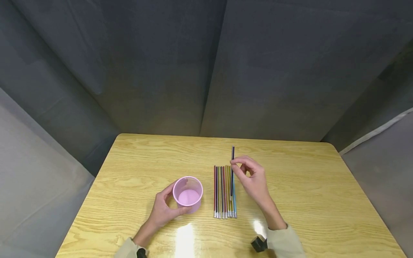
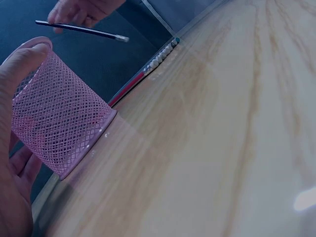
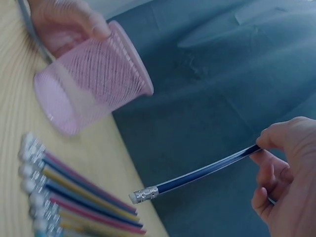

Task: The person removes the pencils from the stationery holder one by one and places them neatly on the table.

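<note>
A dark blue pencil with a white eraser end is pinched between thumb and forefinger of my right hand. In the head view it hangs over a row of pencils, which lie side by side with their eraser ends toward me. My left hand curls round a pink mesh pencil cup, thumb over the near side of its rim. The cup stands upright on the table, left of the row, and nothing shows inside it in the head view.
The wooden table carries the cup and pencils near its middle. Dark grey curtains hang behind its far edge, with lighter cloth at the left side. A black wrist device sits by the right sleeve.
</note>
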`<control>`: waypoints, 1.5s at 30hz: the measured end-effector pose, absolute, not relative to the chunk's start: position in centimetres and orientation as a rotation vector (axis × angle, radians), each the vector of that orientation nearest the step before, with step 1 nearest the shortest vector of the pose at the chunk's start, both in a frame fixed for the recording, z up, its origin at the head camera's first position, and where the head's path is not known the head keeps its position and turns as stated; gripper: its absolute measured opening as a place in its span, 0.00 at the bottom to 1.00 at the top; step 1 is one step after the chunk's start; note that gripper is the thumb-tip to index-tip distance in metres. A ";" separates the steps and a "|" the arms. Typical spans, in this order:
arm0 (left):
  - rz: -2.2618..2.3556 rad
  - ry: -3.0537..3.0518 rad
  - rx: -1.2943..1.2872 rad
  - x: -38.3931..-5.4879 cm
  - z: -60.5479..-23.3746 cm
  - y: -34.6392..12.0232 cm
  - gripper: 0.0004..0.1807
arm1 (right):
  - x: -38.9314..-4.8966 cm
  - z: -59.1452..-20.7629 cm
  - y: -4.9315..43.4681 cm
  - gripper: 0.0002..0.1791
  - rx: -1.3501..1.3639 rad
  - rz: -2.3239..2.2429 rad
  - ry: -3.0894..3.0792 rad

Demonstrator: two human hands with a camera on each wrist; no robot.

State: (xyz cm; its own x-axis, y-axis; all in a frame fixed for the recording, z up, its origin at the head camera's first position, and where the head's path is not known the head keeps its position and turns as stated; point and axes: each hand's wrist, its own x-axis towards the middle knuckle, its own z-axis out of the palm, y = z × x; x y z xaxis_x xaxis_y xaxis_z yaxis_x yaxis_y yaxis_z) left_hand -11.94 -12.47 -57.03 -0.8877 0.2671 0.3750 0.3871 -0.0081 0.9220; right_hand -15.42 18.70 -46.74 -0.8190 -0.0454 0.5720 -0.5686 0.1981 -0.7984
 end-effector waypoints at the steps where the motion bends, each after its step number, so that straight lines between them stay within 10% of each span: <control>1: -2.054 -2.145 -0.711 -11.9 -57.0 -12.4 0.49 | -15.4 -46.9 18.9 0.12 0.545 1.645 -2.075; 45: -1.988 -2.263 -0.667 -12.2 -56.4 -11.6 0.49 | -16.6 -53.4 22.4 0.06 -0.151 1.329 -2.758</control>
